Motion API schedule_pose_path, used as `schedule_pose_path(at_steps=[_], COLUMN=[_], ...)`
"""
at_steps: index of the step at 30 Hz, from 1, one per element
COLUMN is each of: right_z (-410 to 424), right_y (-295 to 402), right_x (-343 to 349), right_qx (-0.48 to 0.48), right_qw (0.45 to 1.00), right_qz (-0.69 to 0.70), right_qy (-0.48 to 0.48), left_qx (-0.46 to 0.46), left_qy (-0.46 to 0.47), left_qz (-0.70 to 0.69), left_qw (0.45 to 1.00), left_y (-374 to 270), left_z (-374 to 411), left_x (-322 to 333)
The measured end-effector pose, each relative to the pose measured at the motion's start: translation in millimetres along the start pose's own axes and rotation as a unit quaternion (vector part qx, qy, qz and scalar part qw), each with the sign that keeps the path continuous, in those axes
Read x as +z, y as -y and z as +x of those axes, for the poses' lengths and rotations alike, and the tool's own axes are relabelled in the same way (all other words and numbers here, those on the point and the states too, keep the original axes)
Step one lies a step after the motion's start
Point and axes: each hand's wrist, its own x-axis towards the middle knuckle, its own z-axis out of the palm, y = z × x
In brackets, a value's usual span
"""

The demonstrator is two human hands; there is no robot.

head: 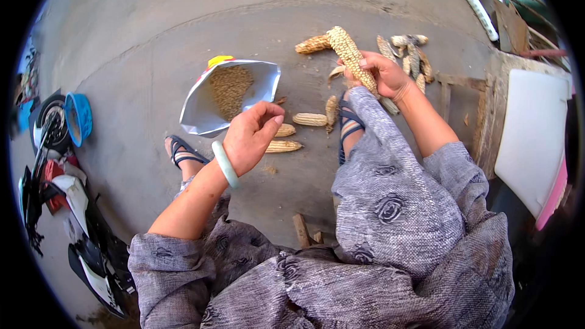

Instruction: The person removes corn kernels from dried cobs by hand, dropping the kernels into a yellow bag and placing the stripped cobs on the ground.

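Observation:
My right hand (381, 73) grips a pale ear of corn (349, 52) by its lower part, above my knee; its kernel rows show. My left hand (256, 130), with a pale green bangle (224, 164) at the wrist, is in front of the near edge of a silver-lined bag (265, 84). Its fingers are curled towards the thumb, and whether anything lies between them is hidden. The bag gapes open, with small brown grains (231, 89) inside. Bare corn cobs (310, 119) lie on the floor beside it. Beyond the held ear rests a browner ear of corn (313, 45).
Several dried, dark-stained cobs (413, 57) form a loose pile at the right. A wooden frame (482, 119) and a white panel with a pink edge (530, 132) stand beyond my right arm. At the left are a blue basin (78, 119) and a motorcycle (75, 196).

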Motion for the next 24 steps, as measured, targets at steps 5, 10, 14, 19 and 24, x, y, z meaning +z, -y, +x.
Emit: schedule_pose_path(at_steps=[5,10,14,19,24], right_z=[38,75,101,121,141], right_y=[27,38,16,6,0], right_x=[85,181,194,195,193], right_qx=[0.078,0.146,0.086,-0.135,-0.19], right_qw=[0.96,0.869,0.769,0.538,0.619], right_qz=[-0.226,-0.427,-0.603,-0.806,-0.744], right_qy=[0.143,0.202,0.193,0.206,0.167], left_qx=[0.37,0.237,0.132,0.001,0.006], left_qy=[-0.193,-0.099,-0.058,-0.008,-0.077], left_qz=[0.502,0.592,0.587,0.381,0.283], left_qw=[0.758,0.764,0.797,0.924,0.956], left_y=[-47,-26,-7,6,21], left_z=[-1,11,14,15,17], left_x=[-32,-70,-81,-86,-101])
